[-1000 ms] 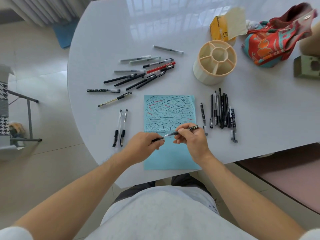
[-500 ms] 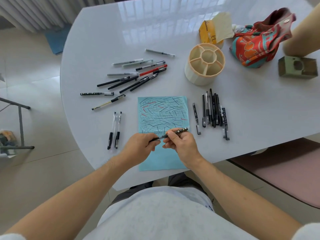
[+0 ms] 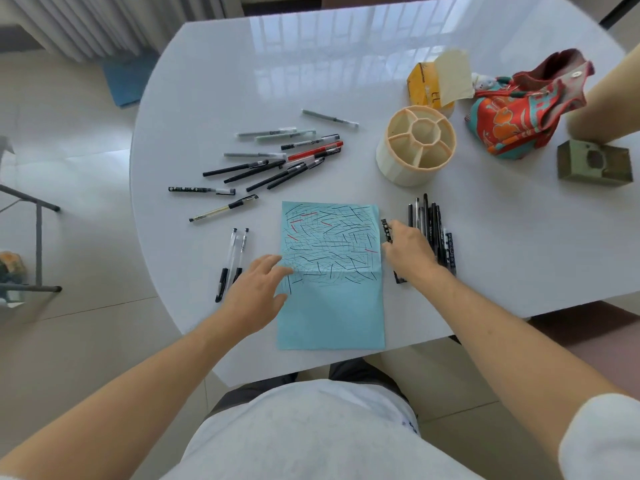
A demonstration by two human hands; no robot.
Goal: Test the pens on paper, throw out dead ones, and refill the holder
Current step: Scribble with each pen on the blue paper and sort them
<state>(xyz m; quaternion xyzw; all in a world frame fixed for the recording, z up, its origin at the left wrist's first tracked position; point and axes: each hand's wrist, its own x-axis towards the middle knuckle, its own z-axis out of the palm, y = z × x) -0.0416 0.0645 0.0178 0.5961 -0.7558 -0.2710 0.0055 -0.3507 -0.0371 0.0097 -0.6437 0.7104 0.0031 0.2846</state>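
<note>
Currently the right hand [image 3: 407, 249] pinches a spotted pen [image 3: 386, 231], lengthwise up-frame, right of the paper [image 3: 330, 306]; left hand [image 3: 258, 292] spread open, lower left.

A patterned red fabric bag [image 3: 519, 112] lies beside a yellow box [image 3: 424, 86] and what looks like a green block [image 3: 594, 162].

Right hand [image 3: 408, 251] hides lower part of spotted pen [image 3: 387, 230]; grip unclear, perhaps only touching.

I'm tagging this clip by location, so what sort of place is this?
Probably a room at home: a glossy white table on pale tiled floor, pleated curtains behind, and a patterned fabric bag beside a pen holder.
</note>
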